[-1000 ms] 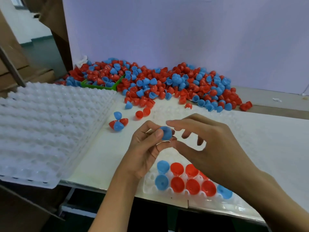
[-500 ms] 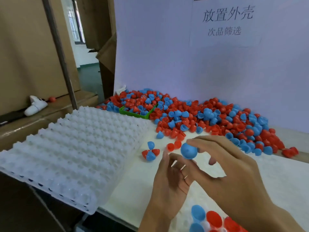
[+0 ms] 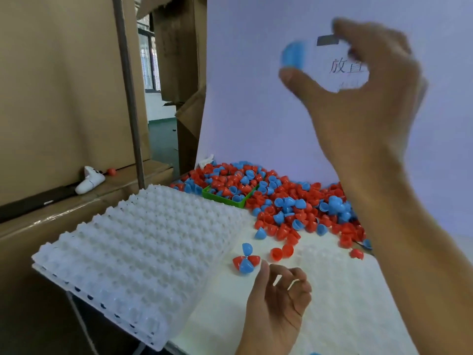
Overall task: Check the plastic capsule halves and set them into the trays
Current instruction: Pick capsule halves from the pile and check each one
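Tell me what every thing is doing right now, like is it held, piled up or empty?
Blue capsule half: held up high, pinched by the right hand, blurred.
Left hand: low over the table, fingers loosely curled, holding nothing.
Stack of white trays: empty pockets, none filled.
Pile of red and blue halves: loose, heaped on the table.
Green bin: half buried in the pile, holding halves.
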